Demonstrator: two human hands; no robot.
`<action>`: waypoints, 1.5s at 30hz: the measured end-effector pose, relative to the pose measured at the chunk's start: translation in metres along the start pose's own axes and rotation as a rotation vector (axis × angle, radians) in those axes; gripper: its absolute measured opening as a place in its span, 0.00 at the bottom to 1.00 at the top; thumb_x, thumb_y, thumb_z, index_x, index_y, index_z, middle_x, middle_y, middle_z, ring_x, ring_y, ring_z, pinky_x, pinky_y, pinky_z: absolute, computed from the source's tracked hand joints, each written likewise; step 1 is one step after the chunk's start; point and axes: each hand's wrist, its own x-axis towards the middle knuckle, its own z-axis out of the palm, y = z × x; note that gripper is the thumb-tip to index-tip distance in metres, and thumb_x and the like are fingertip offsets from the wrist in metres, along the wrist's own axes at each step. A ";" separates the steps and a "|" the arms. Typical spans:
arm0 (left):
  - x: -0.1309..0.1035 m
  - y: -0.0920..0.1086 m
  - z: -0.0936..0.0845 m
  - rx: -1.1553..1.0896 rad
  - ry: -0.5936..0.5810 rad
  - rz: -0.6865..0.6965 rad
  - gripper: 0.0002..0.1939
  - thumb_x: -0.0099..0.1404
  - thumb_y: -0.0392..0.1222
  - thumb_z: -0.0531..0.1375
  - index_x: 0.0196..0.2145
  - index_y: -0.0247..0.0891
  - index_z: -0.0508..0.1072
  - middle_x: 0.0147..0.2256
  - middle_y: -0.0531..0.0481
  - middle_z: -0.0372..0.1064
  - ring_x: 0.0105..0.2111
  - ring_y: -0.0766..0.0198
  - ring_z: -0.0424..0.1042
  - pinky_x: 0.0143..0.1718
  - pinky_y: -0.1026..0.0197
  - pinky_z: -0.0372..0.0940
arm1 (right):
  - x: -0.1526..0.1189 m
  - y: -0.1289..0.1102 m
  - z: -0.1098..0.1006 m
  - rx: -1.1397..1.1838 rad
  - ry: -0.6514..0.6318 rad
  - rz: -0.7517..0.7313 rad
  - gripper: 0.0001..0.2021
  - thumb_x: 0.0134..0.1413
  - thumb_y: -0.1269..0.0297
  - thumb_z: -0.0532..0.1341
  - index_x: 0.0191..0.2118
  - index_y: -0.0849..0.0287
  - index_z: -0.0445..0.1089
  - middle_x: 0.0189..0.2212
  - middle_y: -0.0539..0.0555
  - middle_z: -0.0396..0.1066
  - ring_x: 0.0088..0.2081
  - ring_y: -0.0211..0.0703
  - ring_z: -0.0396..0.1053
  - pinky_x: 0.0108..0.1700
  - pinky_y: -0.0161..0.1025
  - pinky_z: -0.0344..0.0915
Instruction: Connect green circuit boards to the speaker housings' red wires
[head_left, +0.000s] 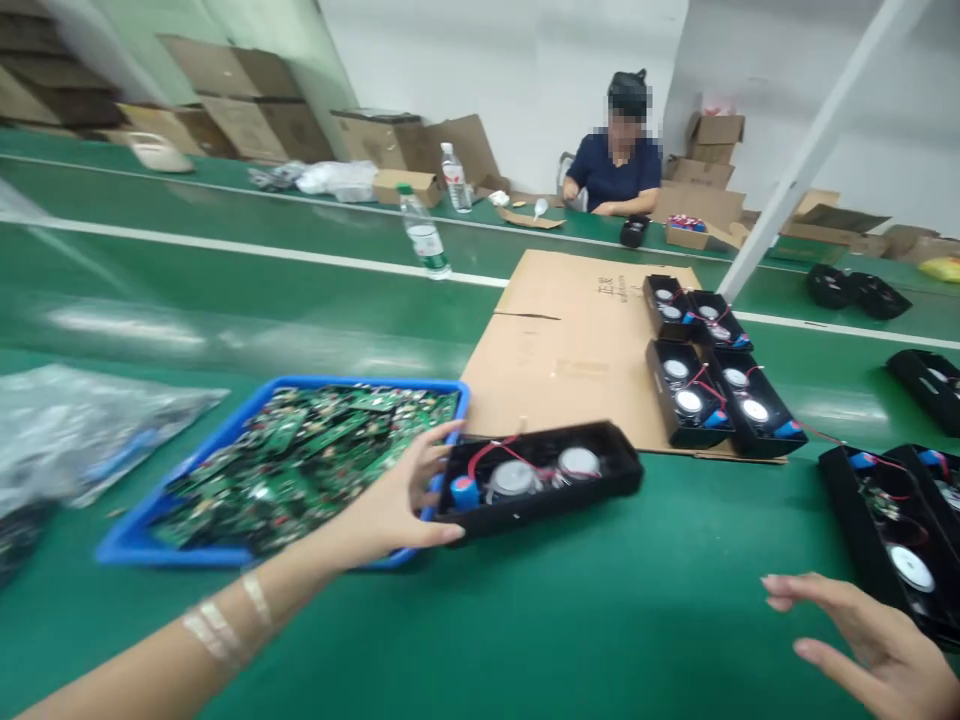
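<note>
My left hand [420, 490] grips one end of a black speaker box [551, 497], thumb along the near side and fingers over the far side. Inside the box sit two round silver-white speakers, red wires and a blue cylindrical part at the end by my hand. Just left of it is a blue tray [124, 552] heaped with green circuit boards [300, 460]. At the lower right my right hand [862, 635] holds nothing, its thumb and fingers apart. Nearest to that hand stands another speaker box [870, 520], with a circuit board and wires inside.
Several speaker boxes [688, 400] stand on a flat cardboard sheet [577, 350]. Clear plastic bags [97, 430] lie at the left. A water bottle [426, 235] stands behind the tray. Across the bench sits a person [619, 170] among cardboard boxes. A white post [817, 150] rises at the right.
</note>
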 end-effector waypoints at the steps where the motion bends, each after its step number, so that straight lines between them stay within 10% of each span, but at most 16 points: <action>1: -0.008 -0.005 0.003 0.019 -0.079 0.008 0.55 0.37 0.45 0.72 0.60 0.46 0.52 0.57 0.34 0.57 0.58 0.42 0.58 0.49 0.46 0.65 | 0.011 -0.022 0.012 -0.038 -0.058 -0.114 0.15 0.52 0.58 0.64 0.47 0.50 0.73 0.41 0.54 0.76 0.43 0.48 0.75 0.45 0.37 0.73; 6: -0.012 -0.014 0.032 0.122 -0.465 0.251 0.53 0.42 0.49 0.70 0.62 0.40 0.50 0.59 0.33 0.55 0.61 0.44 0.54 0.53 0.46 0.62 | 0.057 -0.124 0.108 -0.119 -0.141 -0.503 0.12 0.63 0.64 0.52 0.45 0.54 0.71 0.39 0.56 0.73 0.40 0.44 0.72 0.40 0.39 0.73; 12: -0.007 -0.011 0.029 0.258 -0.536 0.349 0.52 0.38 0.49 0.72 0.60 0.40 0.58 0.60 0.41 0.60 0.57 0.48 0.62 0.54 0.54 0.63 | 0.083 -0.135 0.177 -0.336 -0.003 -0.392 0.18 0.66 0.62 0.46 0.45 0.59 0.72 0.31 0.58 0.72 0.33 0.48 0.69 0.33 0.46 0.71; 17: 0.008 -0.014 -0.023 0.492 -0.077 0.248 0.24 0.59 0.43 0.59 0.53 0.36 0.67 0.54 0.37 0.65 0.57 0.45 0.60 0.58 0.41 0.52 | 0.089 -0.139 0.183 -0.072 -0.011 -0.315 0.15 0.65 0.64 0.49 0.45 0.60 0.71 0.41 0.58 0.73 0.43 0.47 0.70 0.45 0.46 0.70; 20: 0.021 -0.021 -0.049 0.626 0.222 0.151 0.18 0.57 0.36 0.57 0.47 0.30 0.71 0.49 0.31 0.67 0.57 0.36 0.55 0.57 0.31 0.43 | 0.090 -0.146 0.182 0.110 0.083 -0.216 0.11 0.61 0.63 0.54 0.45 0.57 0.71 0.43 0.57 0.73 0.45 0.46 0.70 0.46 0.44 0.70; 24: 0.025 -0.022 -0.059 0.683 0.347 0.096 0.10 0.52 0.35 0.61 0.35 0.36 0.75 0.37 0.37 0.72 0.51 0.35 0.62 0.54 0.35 0.50 | 0.092 -0.151 0.180 0.498 0.213 -0.031 0.04 0.55 0.63 0.61 0.35 0.56 0.69 0.31 0.53 0.75 0.36 0.42 0.74 0.38 0.38 0.72; 29: 0.016 -0.011 -0.057 0.563 0.431 0.096 0.05 0.50 0.39 0.64 0.28 0.41 0.74 0.30 0.44 0.70 0.44 0.41 0.68 0.53 0.45 0.56 | 0.097 -0.153 0.176 0.824 0.198 -0.003 0.02 0.52 0.66 0.64 0.34 0.56 0.72 0.27 0.49 0.73 0.30 0.36 0.73 0.33 0.32 0.71; 36: -0.018 -0.005 -0.038 0.091 0.520 0.038 0.14 0.46 0.43 0.67 0.32 0.41 0.70 0.31 0.52 0.67 0.38 0.55 0.69 0.48 0.53 0.62 | 0.100 -0.152 0.167 0.570 0.127 -0.118 0.05 0.53 0.71 0.61 0.31 0.55 0.74 0.27 0.50 0.70 0.27 0.34 0.70 0.26 0.28 0.67; 45: -0.047 -0.004 0.034 -0.759 0.070 -0.308 0.14 0.54 0.44 0.65 0.37 0.33 0.75 0.29 0.48 0.66 0.28 0.66 0.67 0.29 0.62 0.66 | 0.094 -0.157 0.173 0.246 0.133 -0.294 0.06 0.57 0.73 0.58 0.32 0.59 0.69 0.25 0.49 0.68 0.25 0.33 0.65 0.26 0.30 0.64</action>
